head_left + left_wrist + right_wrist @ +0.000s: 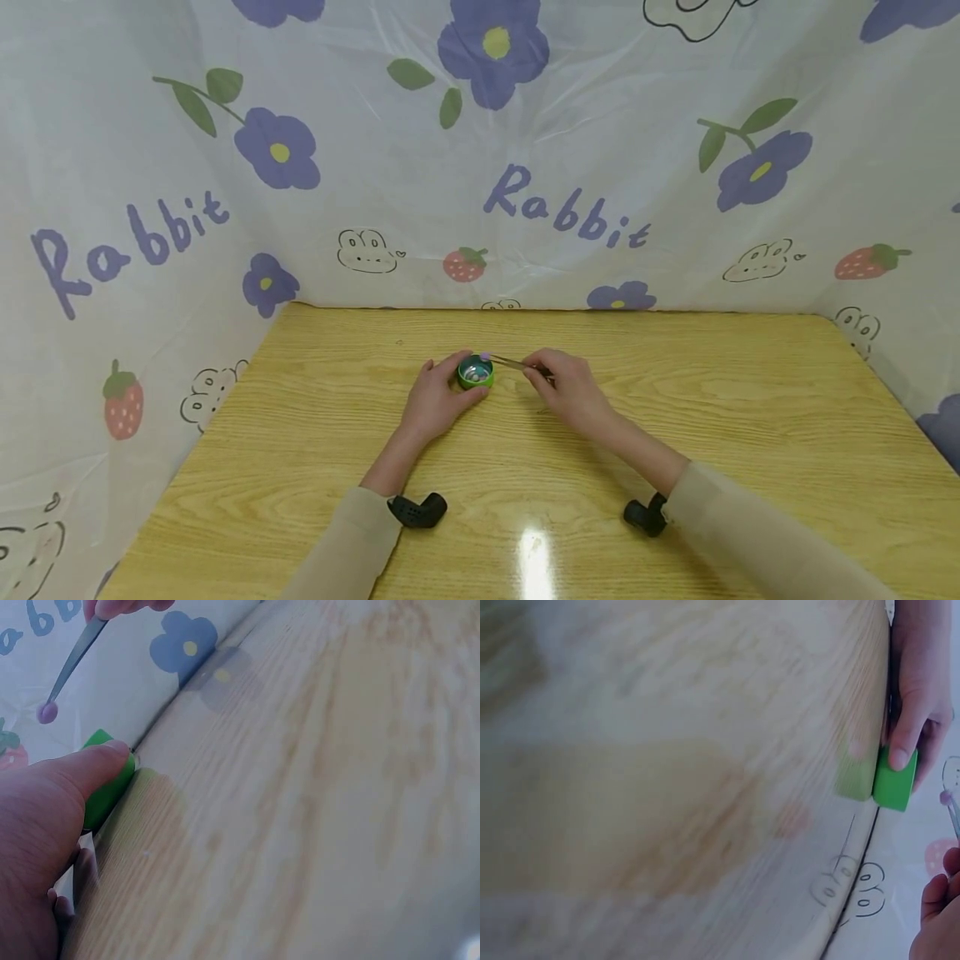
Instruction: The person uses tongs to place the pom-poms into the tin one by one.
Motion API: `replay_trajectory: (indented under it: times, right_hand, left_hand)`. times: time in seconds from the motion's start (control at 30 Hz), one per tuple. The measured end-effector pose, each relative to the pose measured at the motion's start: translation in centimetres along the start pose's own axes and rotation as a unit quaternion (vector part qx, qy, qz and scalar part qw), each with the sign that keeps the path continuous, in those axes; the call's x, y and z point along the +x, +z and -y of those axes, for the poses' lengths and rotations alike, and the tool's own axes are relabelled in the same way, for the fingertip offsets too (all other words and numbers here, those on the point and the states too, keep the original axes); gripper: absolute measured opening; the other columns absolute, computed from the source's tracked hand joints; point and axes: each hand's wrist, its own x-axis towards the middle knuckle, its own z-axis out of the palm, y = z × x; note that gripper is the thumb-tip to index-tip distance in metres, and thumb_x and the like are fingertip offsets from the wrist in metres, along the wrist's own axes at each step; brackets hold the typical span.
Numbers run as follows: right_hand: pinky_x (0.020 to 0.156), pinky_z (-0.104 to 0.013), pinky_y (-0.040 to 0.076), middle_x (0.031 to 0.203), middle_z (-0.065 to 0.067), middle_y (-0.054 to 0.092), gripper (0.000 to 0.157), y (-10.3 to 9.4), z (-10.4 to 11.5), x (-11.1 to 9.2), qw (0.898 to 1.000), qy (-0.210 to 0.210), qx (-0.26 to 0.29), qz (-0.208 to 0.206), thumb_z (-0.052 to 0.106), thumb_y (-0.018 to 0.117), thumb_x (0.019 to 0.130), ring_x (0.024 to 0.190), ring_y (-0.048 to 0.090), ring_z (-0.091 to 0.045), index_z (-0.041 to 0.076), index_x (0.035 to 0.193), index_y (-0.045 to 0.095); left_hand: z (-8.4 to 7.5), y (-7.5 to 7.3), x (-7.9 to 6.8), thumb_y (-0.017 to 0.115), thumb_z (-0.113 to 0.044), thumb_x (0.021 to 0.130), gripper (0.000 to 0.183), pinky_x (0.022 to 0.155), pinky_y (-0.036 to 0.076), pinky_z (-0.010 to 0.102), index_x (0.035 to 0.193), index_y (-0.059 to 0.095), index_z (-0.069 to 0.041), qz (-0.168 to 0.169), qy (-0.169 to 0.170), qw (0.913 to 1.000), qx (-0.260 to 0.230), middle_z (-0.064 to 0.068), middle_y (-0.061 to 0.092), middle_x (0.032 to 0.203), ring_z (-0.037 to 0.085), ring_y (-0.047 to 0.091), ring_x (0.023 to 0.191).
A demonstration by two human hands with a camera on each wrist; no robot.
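Observation:
On the table stands a small round bowl (477,386), green outside with a shiny bluish inside. My left hand (433,402) holds it from the left, thumb on the near side and fingers round the far side. My right hand (576,393) pinches metal tweezers (512,362) that point left. A small purple ball (485,357) is at their tips, over the bowl's far rim. In the left wrist view, the ball (47,712) hangs from the tweezers (75,658) above the green bowl (109,796). What lies inside the bowl is too small to tell.
The wooden table (712,417) reaches back to a patterned cloth (375,167) with flowers, rabbits and strawberries, which also hangs along both sides. Black wrist devices are strapped on the left (418,510) and right (645,515) forearms.

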Motion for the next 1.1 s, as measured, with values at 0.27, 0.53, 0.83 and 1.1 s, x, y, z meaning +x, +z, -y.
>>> replay_trajectory:
  times: [0.27, 0.53, 0.83, 1.1]
  right_hand:
    - [0.063, -0.03, 0.058, 0.086, -0.003, 0.068, 0.006, 0.09, 0.62, 0.41, 1.0, 0.013, -0.003, 0.012, 0.003, 0.07, 0.097, 0.073, 0.065, -0.014, 0.003, 0.103, 0.073]
    - [0.065, -0.031, 0.059, 0.09, -0.005, 0.07, 0.008, 0.32, 0.71, 0.52, 1.0, 0.01, 0.002, 0.008, 0.004, 0.071, 0.097, 0.076, 0.067, -0.016, 0.003, 0.104, 0.073]
    - [0.061, -0.028, 0.055, 0.087, -0.004, 0.069, 0.011, 0.63, 0.48, 0.46, 1.0, 0.005, 0.004, 0.003, 0.006, 0.071, 0.097, 0.072, 0.064, -0.014, 0.002, 0.107, 0.073]
    - [0.066, -0.032, 0.059, 0.096, -0.008, 0.071, 0.012, 0.51, 0.46, 0.18, 1.0, 0.019, 0.01, 0.006, 0.007, 0.07, 0.098, 0.079, 0.068, -0.018, 0.002, 0.109, 0.073]
  left_hand:
    - [0.14, 0.04, 0.02, 0.082, -0.034, 0.09, 0.067, 0.124, 0.02, 0.054, 0.147, 0.057, -0.009, 0.001, 0.007, 1.0, 0.002, 0.014, 0.064, 0.137, 0.036, 0.058, 0.128]
    - [0.18, 0.01, 0.07, 0.082, -0.034, 0.09, 0.066, 0.123, 0.021, 0.055, 0.147, 0.057, -0.01, -0.001, 0.016, 0.9999, -0.001, 0.014, 0.065, 0.136, 0.035, 0.06, 0.126]
    - [0.06, -0.02, 0.04, 0.082, -0.033, 0.09, 0.066, 0.123, 0.021, 0.055, 0.146, 0.057, -0.008, -0.003, 0.015, 0.9999, 0.004, 0.015, 0.064, 0.137, 0.035, 0.059, 0.128]
    - [-0.01, 0.01, 0.0, 0.082, -0.031, 0.09, 0.065, 0.124, 0.019, 0.052, 0.145, 0.058, -0.007, -0.004, 0.015, 0.9999, 0.002, 0.015, 0.065, 0.136, 0.035, 0.06, 0.127]
